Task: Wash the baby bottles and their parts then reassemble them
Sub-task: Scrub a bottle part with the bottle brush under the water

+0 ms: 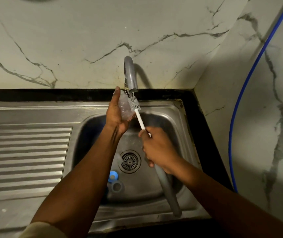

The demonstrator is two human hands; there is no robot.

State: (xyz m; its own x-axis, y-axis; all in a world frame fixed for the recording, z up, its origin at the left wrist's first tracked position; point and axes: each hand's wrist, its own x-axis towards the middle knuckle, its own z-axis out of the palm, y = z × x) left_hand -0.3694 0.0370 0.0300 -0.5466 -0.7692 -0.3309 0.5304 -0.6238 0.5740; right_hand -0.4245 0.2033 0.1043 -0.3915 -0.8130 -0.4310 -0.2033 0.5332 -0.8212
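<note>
Step in hand: scrubbing stage, first bottle. Left hand (pixel 115 114) is wrapped round the clear baby bottle (pixel 124 108), holding it up just under the tap (pixel 130 74) spout, above the sink (pixel 177 109) basin. Right hand (pixel 159 150) grips the white handle of the bottle brush (pixel 135 105). The grey bristle head sits against the bottle right below the spout; can't tell if it's inside the mouth or only beside it. Water looks to be running, thin streaks only. A blue part (pixel 112 176) and a grey ring (pixel 117 186) lie on the basin floor near the drain (pixel 130 161), apparently unwashed. Reassembly not started. Next move probably needs the brush lined up with the bottle opening, pushed in and twisted, left hand holding firm since wet plastic slips.
</note>
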